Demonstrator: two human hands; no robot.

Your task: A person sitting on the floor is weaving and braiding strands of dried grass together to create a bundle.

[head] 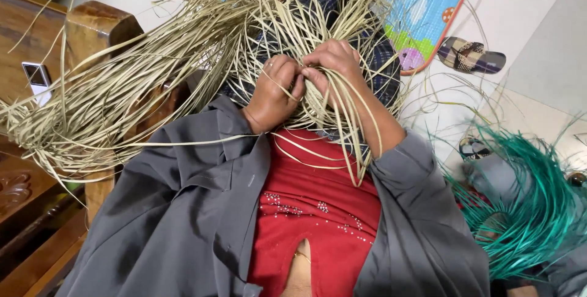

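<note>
Weaving step underway — left hand (pixel 274 92) and right hand (pixel 335 65) both pinch pale straw strips (pixel 122 83), fingertips touching. Green strip bundle (pixel 538 205) lies at 4 o'clock. Next crossing likely needs a firm pinch.

Both hands meet in a tangle of pale straw strips (pixel 153 71). The left hand (pixel 273 92) pinches strands just beside the right hand (pixel 333 65), fingertips touching. Right of the right hand lie green strips (pixel 532 211) and a sandal (pixel 471 55).

Pale straw strips (pixel 122 83), teal strips (pixel 532 211), red beaded top (pixel 318 211), grey jacket (pixel 183 211)
</note>
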